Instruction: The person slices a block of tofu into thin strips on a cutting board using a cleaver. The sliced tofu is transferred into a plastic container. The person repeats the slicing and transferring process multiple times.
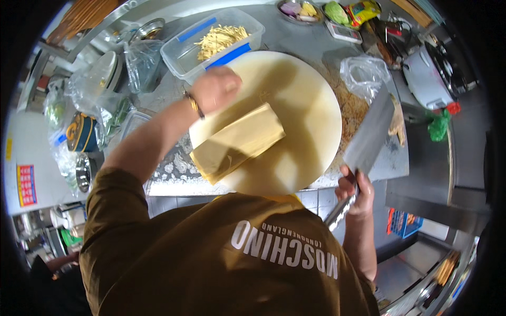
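A folded stack of pale yellow bean curd sheets lies slantwise on a round white cutting board. My left hand, blurred and with its fingers curled, is over the board's far left edge, beside a clear plastic container. Whether anything is inside those fingers is hidden. Pale yellow strips are heaped in the container. To the right of the board, my right hand grips a cleaver by its metal handle, blade pointing away from me. A few thin shreds lie beyond the stack.
A clear plastic bag and a ginger-like root piece lie near the blade. A bowl of cut vegetables, a kitchen scale and a cabbage piece stand at the back. Bagged greens crowd the left. Another person is at lower left.
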The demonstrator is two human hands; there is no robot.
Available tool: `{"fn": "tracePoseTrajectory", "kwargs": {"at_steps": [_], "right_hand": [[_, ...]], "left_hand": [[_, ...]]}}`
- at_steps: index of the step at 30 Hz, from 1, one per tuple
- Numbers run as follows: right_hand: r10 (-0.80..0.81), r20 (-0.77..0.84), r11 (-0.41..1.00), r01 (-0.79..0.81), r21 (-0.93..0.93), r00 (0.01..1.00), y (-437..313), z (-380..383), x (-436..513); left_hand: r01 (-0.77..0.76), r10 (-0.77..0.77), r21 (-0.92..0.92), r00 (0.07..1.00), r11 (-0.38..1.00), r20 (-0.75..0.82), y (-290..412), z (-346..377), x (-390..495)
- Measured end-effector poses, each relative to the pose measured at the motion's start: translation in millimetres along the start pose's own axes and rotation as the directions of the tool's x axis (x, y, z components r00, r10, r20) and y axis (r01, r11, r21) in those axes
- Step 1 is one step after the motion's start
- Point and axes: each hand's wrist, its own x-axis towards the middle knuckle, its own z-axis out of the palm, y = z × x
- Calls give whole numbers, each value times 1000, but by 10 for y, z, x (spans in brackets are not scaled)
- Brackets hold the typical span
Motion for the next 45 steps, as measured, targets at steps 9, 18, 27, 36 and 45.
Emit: {"fn": "tracePoseTrajectory", "kwargs": {"at_steps": [9,18,27,36,45], "right_hand": [[-34,-99,74,-96,-993,995,-122,913,399],[63,-13,-520,22,-854,998,219,1317,520],[218,-57,-566,78,-821,974,162,1409,596],[189,-77,-472,21,-881,979,156,1453,633],[223,-106,-429,0,-903,969,76,1463,813]], "left_hand": [[-297,289,-86,953,951,-95,787,537,-274],[-190,186,-118,982,975,-44,761,700,-157],[-149,154,-260,988,954,-1,785,659,-110],[-211,194,-258,977,943,-90,793,644,-33],[-145,156,-221,987,965,32,756,670,-67]]}}
